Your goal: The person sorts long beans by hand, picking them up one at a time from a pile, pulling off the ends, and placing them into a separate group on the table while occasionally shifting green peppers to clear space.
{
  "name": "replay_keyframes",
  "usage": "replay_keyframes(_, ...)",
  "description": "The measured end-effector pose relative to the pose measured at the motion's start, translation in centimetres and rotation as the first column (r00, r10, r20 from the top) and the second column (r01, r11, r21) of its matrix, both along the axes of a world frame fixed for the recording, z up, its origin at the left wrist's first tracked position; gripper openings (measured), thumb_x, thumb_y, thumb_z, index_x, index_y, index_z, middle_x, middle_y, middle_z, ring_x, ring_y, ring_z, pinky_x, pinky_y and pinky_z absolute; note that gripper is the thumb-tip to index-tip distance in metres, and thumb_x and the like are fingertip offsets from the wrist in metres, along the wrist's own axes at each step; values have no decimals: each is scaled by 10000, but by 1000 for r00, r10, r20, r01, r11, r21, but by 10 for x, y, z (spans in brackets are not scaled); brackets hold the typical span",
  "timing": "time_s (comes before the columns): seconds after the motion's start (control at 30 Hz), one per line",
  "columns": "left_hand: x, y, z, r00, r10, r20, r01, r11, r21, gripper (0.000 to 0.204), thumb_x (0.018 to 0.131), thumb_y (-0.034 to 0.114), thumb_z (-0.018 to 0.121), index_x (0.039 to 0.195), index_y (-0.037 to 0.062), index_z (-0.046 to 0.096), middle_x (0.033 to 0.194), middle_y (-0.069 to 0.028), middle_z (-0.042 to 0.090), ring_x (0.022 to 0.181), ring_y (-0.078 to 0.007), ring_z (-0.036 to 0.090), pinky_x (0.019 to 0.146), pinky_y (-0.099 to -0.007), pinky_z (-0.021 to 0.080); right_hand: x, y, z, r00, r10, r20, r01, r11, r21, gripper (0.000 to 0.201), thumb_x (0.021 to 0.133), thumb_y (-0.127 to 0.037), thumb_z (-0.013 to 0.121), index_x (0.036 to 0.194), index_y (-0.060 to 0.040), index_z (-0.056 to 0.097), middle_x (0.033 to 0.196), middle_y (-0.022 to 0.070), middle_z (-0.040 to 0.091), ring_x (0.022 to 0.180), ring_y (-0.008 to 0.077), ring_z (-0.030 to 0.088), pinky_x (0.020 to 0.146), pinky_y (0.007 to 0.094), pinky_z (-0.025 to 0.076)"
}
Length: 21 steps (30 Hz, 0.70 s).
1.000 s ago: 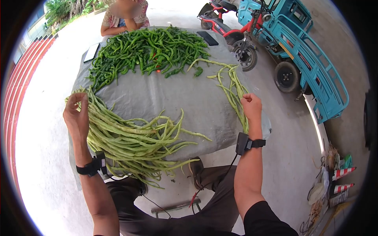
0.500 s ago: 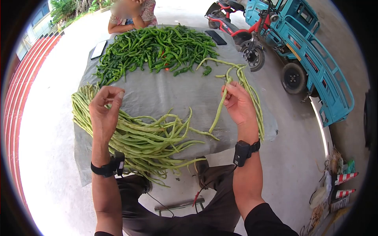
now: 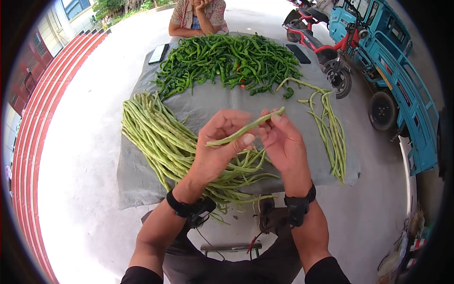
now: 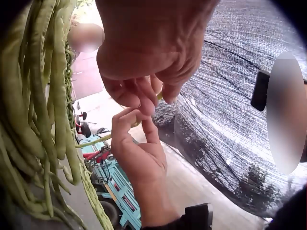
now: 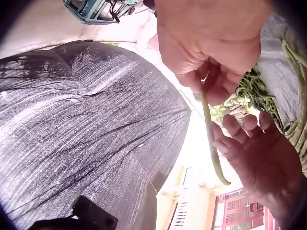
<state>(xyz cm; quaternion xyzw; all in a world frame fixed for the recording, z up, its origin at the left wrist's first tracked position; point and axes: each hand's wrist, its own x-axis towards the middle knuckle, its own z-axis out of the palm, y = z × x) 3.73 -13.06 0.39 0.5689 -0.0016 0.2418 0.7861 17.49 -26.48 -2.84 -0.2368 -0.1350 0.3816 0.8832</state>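
A single long green bean (image 3: 246, 128) slants between my hands over the near part of the grey sheet. My right hand (image 3: 283, 142) pinches it near its upper end, between thumb and fingers. My left hand (image 3: 215, 144) lies along the bean's lower part, its thumb and fingers on either side. In the right wrist view the left fingers (image 5: 252, 125) are spread and loosely bent, with the bean (image 5: 213, 143) passing close by the thumb. A large bundle of long beans (image 3: 156, 128) lies under and left of my left hand. A few more beans (image 3: 333, 132) lie at the right.
The grey sheet (image 3: 208, 102) carries a heap of green chilli peppers (image 3: 227, 61) at the back. Phones lie beside the heap: one pale (image 3: 158, 54), one dark (image 3: 299, 54). A person (image 3: 198, 19) leans at the far edge. A blue cargo tricycle (image 3: 402, 80) stands on the right.
My right hand moves from the beans at the right with one bean pinched in it and comes to the middle. My left hand moves right from the bundle to meet it. The head view shifts left.
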Motion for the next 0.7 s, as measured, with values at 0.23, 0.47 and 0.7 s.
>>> replay_keyframes(0.23, -1, 13, -19, 998, 36, 51, -21, 965, -262, 285, 1042, 187, 693, 1273, 27, 649, 897, -40, 699, 788, -111, 658, 749, -261, 537, -21, 10, 7, 996, 79, 47, -74, 993, -95, 81, 1021, -131, 687, 1077, -78, 660, 1092, 85, 734, 976, 184, 706, 812, 335, 586)
replay_keyframes(0.47, -6, 34, -9, 983, 183, -1, -177, 950, -257, 304, 1043, 217, 698, 1234, -18, 673, 850, -23, 680, 764, -101, 629, 720, -255, 491, -11, -15, 34, 744, 523, 415, -236, 788, -569, 147, 1012, -162, 715, 977, -31, 659, 815, 55, 716, 598, 94, 624, 525, 235, 477)
replay_keyframes(0.7, -8, 34, -6, 979, 206, 4, -199, 950, -243, 297, 1053, 232, 685, 1219, -15, 686, 837, -8, 680, 742, -83, 619, 712, -249, 481, -6, -11, 34, 428, 90, 899, 480, 821, -310, 228, 902, -112, 813, 1014, -39, 629, 866, 13, 660, 729, 72, 591, 705, 262, 498)
